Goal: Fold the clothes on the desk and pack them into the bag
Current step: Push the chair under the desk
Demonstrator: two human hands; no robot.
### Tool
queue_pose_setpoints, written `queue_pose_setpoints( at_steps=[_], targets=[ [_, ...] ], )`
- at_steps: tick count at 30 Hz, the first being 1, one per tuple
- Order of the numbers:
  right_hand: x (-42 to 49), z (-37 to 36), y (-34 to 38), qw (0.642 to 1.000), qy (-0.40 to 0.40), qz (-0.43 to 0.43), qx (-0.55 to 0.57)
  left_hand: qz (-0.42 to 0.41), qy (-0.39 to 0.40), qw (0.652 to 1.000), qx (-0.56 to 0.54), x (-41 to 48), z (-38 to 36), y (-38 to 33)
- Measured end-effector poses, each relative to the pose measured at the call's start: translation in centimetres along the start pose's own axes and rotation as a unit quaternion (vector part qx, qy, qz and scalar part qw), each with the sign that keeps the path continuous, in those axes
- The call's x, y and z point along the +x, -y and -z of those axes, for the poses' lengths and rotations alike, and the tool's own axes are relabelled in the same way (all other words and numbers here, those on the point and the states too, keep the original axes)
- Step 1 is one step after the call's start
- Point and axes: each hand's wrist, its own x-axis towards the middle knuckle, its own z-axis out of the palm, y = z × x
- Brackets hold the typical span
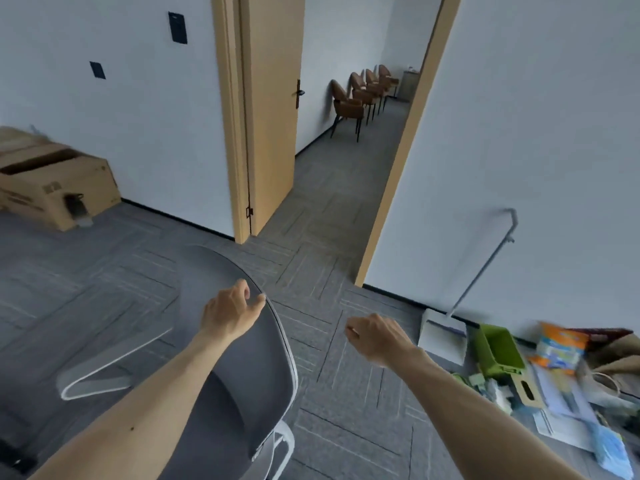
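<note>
No clothes, desk or bag show in the head view. My left hand (230, 311) hovers at the top edge of a grey office chair's backrest (242, 368), fingers loosely curled, thumb and fingertips near the rim but holding nothing that I can see. My right hand (375, 336) hangs in the air over the carpet to the right of the chair, fingers loosely curled and empty.
An open doorway (332, 188) leads to a corridor with brown chairs (360, 95). A cardboard box (52, 181) sits at left by the wall. At right lie a white dustpan (443, 337), a green bin (498, 351) and scattered packages (561, 379) on the floor.
</note>
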Motion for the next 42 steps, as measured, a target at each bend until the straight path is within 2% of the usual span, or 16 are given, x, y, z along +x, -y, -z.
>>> queue_pose_setpoints(
  at_steps=[8,17,21,28,31,38,42],
  targets=[
    [14.7,3.7,0.7,0.983,0.092,0.156,-0.013,0.141,0.072,0.987,-0.028,7.5,-1.6,1.7],
    [28.8,2.9,5.3,0.934,0.151,0.322,-0.022,0.24,0.048,0.965,-0.09,10.4,-2.4,1.6],
    [35.2,2.3,9.2,0.89,0.159,0.427,-0.017,0.281,0.018,0.951,-0.127,10.6,-3.6,1.7],
    [40.8,1.0,13.7,0.775,0.209,0.59,-0.088,0.403,-0.019,0.9,-0.164,9.3,-4.6,-2.1],
    [41.8,0.2,14.3,0.74,0.221,0.623,-0.119,0.447,-0.018,0.879,-0.163,8.5,-5.1,-3.7],
    [42.5,-0.5,14.7,0.722,0.199,0.65,-0.127,0.516,-0.047,0.851,-0.081,5.3,-6.6,-8.7],
    [41.8,-2.0,14.6,0.717,0.258,0.644,-0.068,0.601,-0.069,0.795,-0.043,2.8,-7.8,-10.6]
  ],
)
